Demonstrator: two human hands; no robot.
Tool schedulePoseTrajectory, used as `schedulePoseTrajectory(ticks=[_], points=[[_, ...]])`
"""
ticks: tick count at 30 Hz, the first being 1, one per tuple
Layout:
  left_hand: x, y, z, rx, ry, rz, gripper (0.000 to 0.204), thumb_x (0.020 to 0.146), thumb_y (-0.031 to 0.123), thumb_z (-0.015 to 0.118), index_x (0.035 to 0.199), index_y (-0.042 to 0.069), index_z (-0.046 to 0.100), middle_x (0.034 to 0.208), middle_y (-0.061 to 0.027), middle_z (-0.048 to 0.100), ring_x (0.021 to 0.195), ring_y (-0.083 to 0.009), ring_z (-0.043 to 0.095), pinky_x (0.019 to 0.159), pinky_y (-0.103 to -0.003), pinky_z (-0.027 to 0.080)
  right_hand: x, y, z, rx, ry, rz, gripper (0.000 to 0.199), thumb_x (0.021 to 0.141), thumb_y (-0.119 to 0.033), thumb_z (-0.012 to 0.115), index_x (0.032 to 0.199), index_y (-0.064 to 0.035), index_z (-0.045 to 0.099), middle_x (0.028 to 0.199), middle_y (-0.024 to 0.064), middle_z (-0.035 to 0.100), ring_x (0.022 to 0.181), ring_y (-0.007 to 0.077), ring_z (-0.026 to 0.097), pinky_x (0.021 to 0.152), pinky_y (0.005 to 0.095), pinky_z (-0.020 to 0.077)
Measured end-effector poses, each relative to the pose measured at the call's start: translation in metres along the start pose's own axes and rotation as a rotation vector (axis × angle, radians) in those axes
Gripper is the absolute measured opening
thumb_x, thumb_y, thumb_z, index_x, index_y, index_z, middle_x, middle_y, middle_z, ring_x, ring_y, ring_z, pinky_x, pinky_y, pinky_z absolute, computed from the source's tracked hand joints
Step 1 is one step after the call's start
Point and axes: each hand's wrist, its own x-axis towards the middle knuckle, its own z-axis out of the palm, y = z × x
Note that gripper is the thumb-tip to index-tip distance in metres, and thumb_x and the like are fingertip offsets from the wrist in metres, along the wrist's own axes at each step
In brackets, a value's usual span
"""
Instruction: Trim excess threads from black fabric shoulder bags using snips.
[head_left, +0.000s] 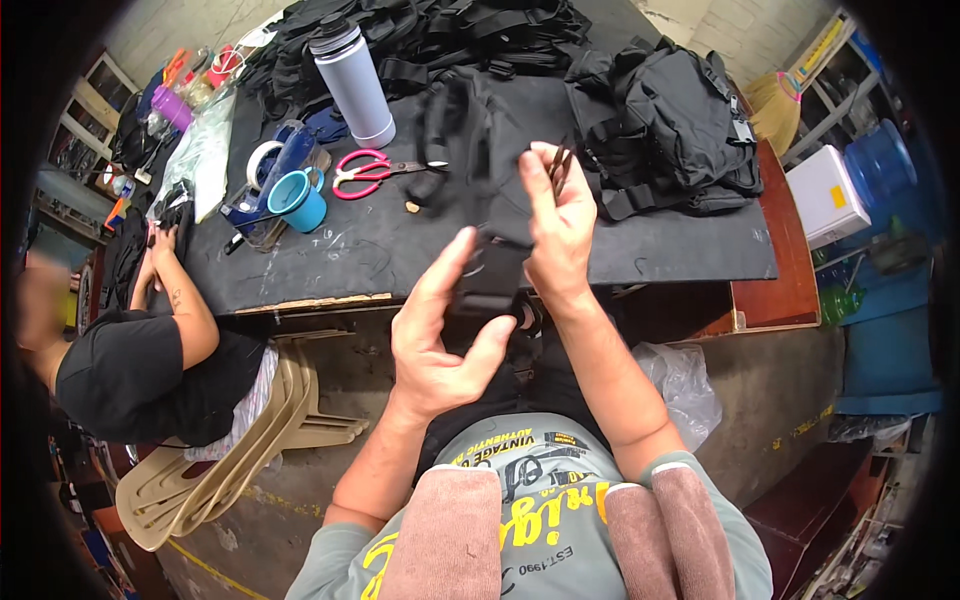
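Note:
In front of my body, my left hand [440, 335] is closed round a folded black strap [490, 275], its thumb at the strap's lower end. The strap is smeared by motion, so its details do not show. My right hand [562, 225] is raised beside it, gripping dark thread snips [562, 170] with the points upward; its lower palm is close to the strap. Behind the hands, a blurred black strapped piece [470, 130] lies on the dark tabletop [350, 255]. Pink-handled scissors [375, 175] rest left of it.
A pale tumbler [355, 85], a blue cup [300, 200] and a tape dispenser [265, 175] stand left. Black bags [690, 130] lie right, more black pieces [420, 40] at the back. A person [140, 370] sits at left by stacked chairs [240, 450].

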Motion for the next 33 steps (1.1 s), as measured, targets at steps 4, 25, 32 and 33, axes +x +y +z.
schedulePoseTrajectory(ticks=[4,25,32,33], points=[[0.026,0.002,0.001,0.405,-0.344,-0.015,0.076,0.100,0.004,0.079,0.172,0.001,0.053,0.155,-0.0200,0.071,0.126,-0.0315,0.076,0.114,-0.042,0.058,0.001,0.016,-0.040,0.026,0.047,0.147,0.022,0.118,-0.027,0.074,0.120,-0.0057,0.081,0.097,-0.0087,0.066,0.079,0.0005,0.053,0.066,0.0195,0.0393],[0.018,-0.104,-0.005,1.059,-0.314,0.048,0.056,0.091,0.006,0.080,0.146,0.018,0.078,0.159,-0.0114,0.067,0.159,-0.0422,0.049,0.129,-0.065,0.038,-0.047,0.003,-0.200,-0.755,-0.026,0.379,0.025,0.099,-0.015,0.093,0.117,0.0000,0.082,0.083,-0.0142,0.054,0.072,-0.0001,0.040,0.065,0.0225,0.0348],[0.026,-0.097,-0.031,1.265,-0.452,0.059,0.067,0.090,0.010,0.081,0.155,0.020,0.073,0.165,-0.0126,0.063,0.162,-0.0438,0.046,0.129,-0.068,0.036,-0.065,-0.004,-0.202,-0.688,-0.065,0.459,0.025,0.099,-0.016,0.094,0.115,-0.0002,0.083,0.080,-0.0141,0.052,0.071,0.0002,0.040,0.065,0.0227,0.0345],[0.031,-0.088,-0.027,1.138,-0.423,0.046,0.065,0.090,0.012,0.082,0.154,0.019,0.073,0.165,-0.0141,0.062,0.162,-0.0440,0.046,0.130,-0.069,0.036,-0.066,-0.005,-0.202,-0.695,-0.062,0.458,0.025,0.099,-0.016,0.094,0.115,-0.0004,0.083,0.080,-0.0141,0.052,0.072,0.0002,0.040,0.065,0.0227,0.0345]])
